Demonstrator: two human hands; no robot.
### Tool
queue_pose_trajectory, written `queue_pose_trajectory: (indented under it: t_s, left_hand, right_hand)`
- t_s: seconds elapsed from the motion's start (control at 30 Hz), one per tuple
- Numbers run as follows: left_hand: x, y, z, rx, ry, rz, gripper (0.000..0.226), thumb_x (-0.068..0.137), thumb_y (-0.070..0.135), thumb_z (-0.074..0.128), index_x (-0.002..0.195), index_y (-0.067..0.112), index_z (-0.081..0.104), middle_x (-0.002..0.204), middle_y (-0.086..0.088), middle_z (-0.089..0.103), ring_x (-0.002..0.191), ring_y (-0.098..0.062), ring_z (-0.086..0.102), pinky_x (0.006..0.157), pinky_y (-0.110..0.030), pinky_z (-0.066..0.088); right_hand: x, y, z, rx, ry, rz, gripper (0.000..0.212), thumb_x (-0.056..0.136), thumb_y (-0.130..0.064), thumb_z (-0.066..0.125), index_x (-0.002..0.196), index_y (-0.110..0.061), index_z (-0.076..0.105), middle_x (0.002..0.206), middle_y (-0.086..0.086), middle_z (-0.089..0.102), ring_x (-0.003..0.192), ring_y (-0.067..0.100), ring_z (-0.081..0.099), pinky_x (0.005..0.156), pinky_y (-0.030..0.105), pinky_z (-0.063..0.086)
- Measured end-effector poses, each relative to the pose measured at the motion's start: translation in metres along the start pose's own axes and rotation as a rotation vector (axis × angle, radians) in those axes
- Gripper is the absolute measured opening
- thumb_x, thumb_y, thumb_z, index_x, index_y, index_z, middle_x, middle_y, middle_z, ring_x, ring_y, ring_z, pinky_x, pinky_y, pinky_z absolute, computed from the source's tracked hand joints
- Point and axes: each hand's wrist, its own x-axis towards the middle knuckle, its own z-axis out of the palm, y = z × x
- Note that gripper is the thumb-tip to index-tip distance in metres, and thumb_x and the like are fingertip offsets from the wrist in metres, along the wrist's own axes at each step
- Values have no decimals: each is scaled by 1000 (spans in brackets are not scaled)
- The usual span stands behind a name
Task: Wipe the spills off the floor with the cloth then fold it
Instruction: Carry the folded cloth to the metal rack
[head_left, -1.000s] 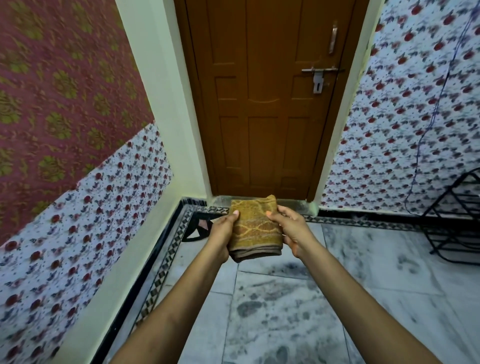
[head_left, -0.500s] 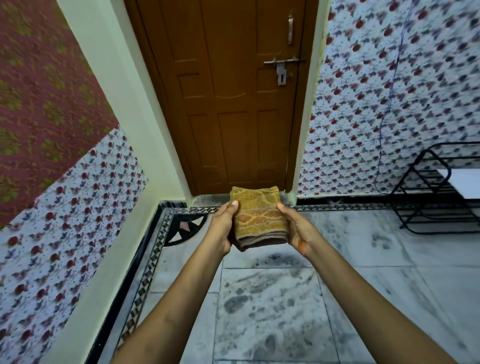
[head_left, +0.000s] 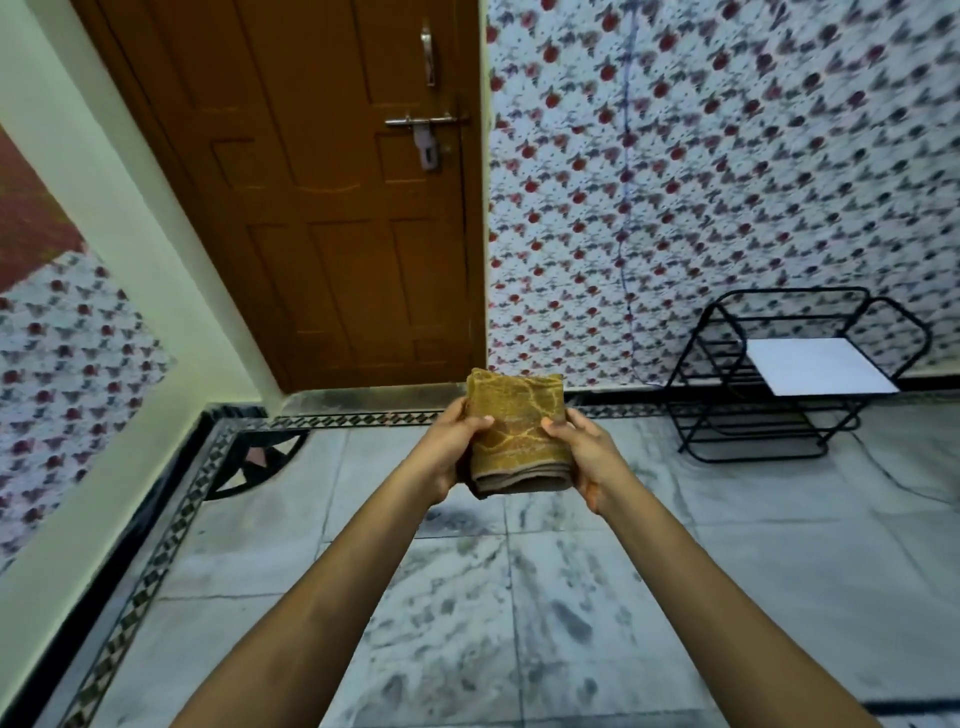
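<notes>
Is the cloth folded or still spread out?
Folded: the cloth is a compact stacked square held between left hand and right hand.

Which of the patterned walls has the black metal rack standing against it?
The floral wall right of the brown door. The black rack, with a white board on it, stands at its foot; the other floral wall, left of the door, has none.

Brown door (head_left: 332, 208) shut; black rack (head_left: 769, 395) w/ white board (head_left: 818, 366) on it

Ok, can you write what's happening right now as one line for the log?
cloth: folded, held up above floor | left hand: grips left edge | right hand: grips right edge | ahead: closed door
</notes>
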Motion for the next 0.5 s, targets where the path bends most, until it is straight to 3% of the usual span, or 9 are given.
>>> queue_pose_trajectory:
  t_s: [0.1,0.2,0.37,0.5]
  left_hand:
    - [17,0,52,112,-94,-32,43,96,14,48,133,32,38,115,-1,57,101,-24,57,82,-48,52]
    - [39,1,106,129,-137,-52,48,97,16,47,140,32,34,112,0,57,96,-22,58,73,-43,54]
    - [89,5,197,163,-209,-65,52,97,9,43,141,33,33,112,0,55,99,-25,56,77,-45,52]
    - [140,16,282,162,-263,-84,56,96,5,42,143,33,30,105,2,55,91,-21,56,71,-42,52]
  right_hand:
    - [9,-18,-55,32,64,-16,36,88,-7,61,123,-11,55,104,8,66,85,24,64,63,34,52]
    - [24,-37,-107,48,126,-20,42,87,-9,63,128,-9,53,114,12,64,91,28,64,65,34,52]
    - [60,-74,-190,63,189,-47,35,88,-9,60,123,-10,56,108,12,64,82,23,63,62,32,52]
    - [99,-112,-262,66,267,-58,34,89,-11,60,123,-7,56,112,15,63,89,29,62,72,36,54]
